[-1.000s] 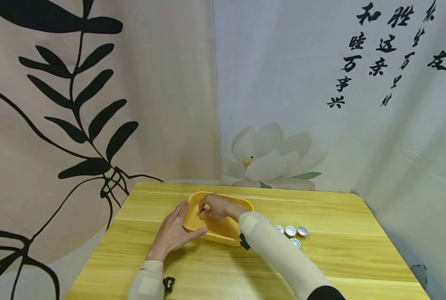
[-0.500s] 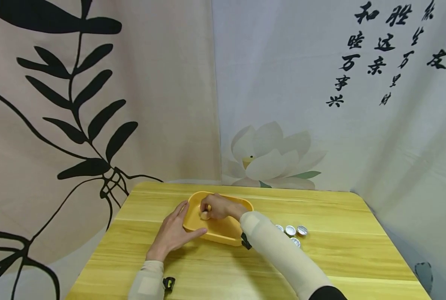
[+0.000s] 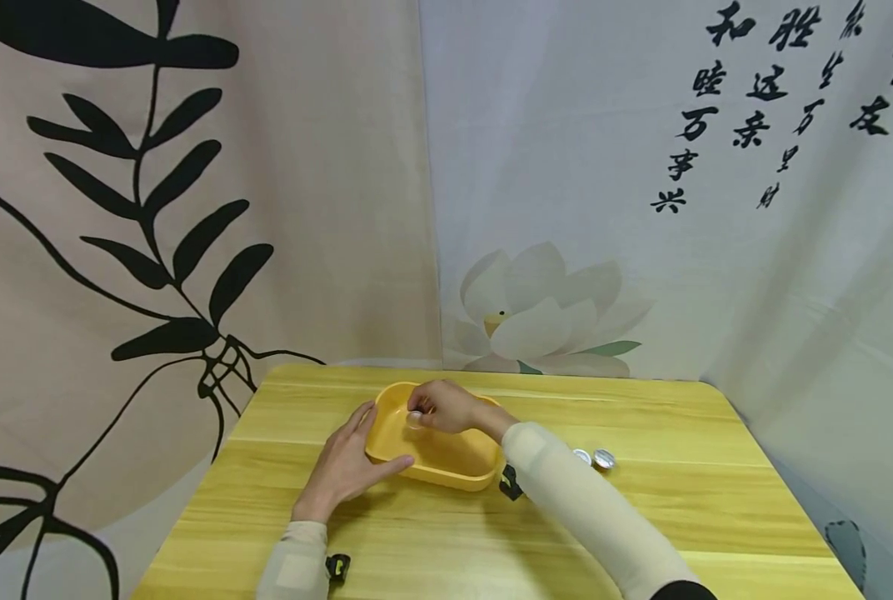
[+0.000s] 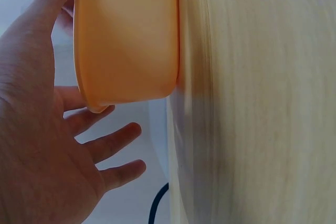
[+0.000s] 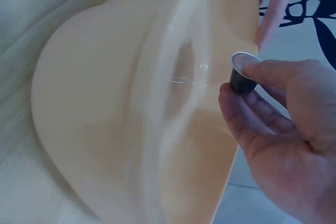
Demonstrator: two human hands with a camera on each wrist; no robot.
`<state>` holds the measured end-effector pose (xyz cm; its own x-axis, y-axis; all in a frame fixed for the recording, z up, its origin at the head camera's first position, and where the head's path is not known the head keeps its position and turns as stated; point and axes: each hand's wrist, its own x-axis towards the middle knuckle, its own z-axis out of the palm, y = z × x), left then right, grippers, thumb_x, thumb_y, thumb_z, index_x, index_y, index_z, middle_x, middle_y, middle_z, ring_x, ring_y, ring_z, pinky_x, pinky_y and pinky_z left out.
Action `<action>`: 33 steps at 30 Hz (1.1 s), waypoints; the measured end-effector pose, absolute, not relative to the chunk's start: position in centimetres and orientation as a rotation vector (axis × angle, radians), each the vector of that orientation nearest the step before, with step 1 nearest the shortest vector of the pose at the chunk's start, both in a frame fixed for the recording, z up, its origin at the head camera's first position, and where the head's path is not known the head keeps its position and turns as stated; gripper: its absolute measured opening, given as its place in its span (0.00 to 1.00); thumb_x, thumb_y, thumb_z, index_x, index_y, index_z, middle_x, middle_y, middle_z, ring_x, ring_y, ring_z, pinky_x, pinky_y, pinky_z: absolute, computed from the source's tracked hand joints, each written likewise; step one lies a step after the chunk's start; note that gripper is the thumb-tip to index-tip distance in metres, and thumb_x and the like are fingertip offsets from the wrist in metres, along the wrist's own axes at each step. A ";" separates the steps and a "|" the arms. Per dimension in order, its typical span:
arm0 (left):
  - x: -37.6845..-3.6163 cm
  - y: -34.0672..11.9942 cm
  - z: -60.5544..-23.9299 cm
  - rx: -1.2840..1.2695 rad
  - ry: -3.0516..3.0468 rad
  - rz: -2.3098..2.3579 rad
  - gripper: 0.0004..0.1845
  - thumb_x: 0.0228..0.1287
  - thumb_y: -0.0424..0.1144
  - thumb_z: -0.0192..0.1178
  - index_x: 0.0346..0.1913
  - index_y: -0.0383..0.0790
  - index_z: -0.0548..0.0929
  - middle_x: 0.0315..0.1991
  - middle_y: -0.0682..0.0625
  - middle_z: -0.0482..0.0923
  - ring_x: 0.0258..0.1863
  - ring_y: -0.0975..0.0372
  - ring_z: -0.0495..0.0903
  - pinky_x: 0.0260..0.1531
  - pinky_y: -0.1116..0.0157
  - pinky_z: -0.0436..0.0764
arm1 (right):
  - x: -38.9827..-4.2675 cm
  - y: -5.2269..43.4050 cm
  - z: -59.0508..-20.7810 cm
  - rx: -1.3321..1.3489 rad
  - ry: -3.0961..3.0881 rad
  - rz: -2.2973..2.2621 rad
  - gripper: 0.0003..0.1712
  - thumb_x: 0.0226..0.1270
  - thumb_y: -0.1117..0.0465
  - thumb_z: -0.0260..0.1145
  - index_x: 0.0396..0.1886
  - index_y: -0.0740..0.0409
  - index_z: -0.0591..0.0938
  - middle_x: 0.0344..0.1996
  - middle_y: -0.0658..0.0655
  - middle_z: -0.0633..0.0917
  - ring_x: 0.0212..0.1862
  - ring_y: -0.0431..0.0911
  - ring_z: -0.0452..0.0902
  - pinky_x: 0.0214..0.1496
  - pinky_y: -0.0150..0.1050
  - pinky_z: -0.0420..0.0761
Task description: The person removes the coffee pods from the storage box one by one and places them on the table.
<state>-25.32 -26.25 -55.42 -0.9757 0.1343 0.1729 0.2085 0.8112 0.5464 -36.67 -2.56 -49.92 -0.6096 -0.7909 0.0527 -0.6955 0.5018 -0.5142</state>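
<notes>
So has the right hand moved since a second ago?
Yes. The right hand, pinching a small capsule, has risen slightly and shifted right over the yellow tray, which sits where it was.

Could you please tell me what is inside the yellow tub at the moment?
Only the right hand is in the yellow tub, pinching a small capsule above its bare floor. Whatever lies beneath that hand and behind the near wall is hidden.

A shallow, rounded-corner yellow tray (image 3: 446,467) rests flat on the wooden tabletop at lower centre of the head view, while a small dark capsule with a silver foil top (image 5: 242,75) is pinched, tilted, above its inside.
</notes>
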 end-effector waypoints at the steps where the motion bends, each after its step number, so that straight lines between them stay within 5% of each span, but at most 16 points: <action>1: -25.2 -26.2 -55.4 -0.271 -2.869 -0.891 0.68 0.64 0.80 0.70 0.91 0.37 0.59 0.92 0.37 0.58 0.84 0.30 0.69 0.80 0.30 0.74 | -36.5 -2.3 -49.8 -1.269 2.546 -0.775 0.11 0.82 0.65 0.71 0.58 0.58 0.91 0.54 0.57 0.95 0.56 0.51 0.94 0.63 0.42 0.93; 9: -24.3 -25.8 -55.4 -0.250 -2.877 -0.881 0.69 0.63 0.81 0.70 0.92 0.38 0.59 0.92 0.39 0.57 0.84 0.31 0.69 0.80 0.30 0.74 | -35.3 0.1 -49.3 -1.176 2.480 -0.998 0.09 0.83 0.64 0.71 0.57 0.58 0.90 0.55 0.59 0.94 0.56 0.54 0.94 0.62 0.44 0.94; 20: -23.1 -25.3 -55.3 -0.209 -2.901 -0.865 0.70 0.63 0.83 0.69 0.92 0.37 0.57 0.93 0.40 0.54 0.86 0.31 0.65 0.82 0.30 0.72 | -33.7 3.2 -48.8 -1.230 2.382 -1.204 0.16 0.85 0.67 0.66 0.66 0.66 0.85 0.56 0.65 0.90 0.49 0.55 0.93 0.52 0.33 0.91; 25: -22.6 -25.1 -55.2 -0.196 -2.907 -0.859 0.69 0.64 0.80 0.70 0.92 0.36 0.57 0.93 0.39 0.54 0.86 0.31 0.65 0.82 0.30 0.72 | -33.2 4.4 -48.9 -1.211 2.299 -1.293 0.17 0.85 0.69 0.64 0.67 0.66 0.84 0.56 0.68 0.90 0.48 0.69 0.91 0.51 0.52 0.96; 28: -22.3 -25.0 -55.1 -0.186 -2.911 -0.866 0.69 0.64 0.80 0.71 0.92 0.36 0.57 0.94 0.39 0.54 0.86 0.31 0.65 0.82 0.30 0.71 | -32.9 5.0 -49.0 -1.171 2.292 -1.325 0.17 0.85 0.68 0.65 0.67 0.64 0.85 0.57 0.68 0.90 0.49 0.67 0.93 0.56 0.62 0.95; 33: -21.7 -24.7 -54.9 -0.170 -2.920 -0.864 0.70 0.64 0.81 0.70 0.92 0.35 0.57 0.94 0.39 0.53 0.87 0.32 0.64 0.83 0.31 0.71 | -32.3 6.0 -48.8 -1.127 2.290 -1.350 0.19 0.84 0.67 0.66 0.69 0.67 0.84 0.59 0.68 0.89 0.53 0.65 0.93 0.58 0.58 0.95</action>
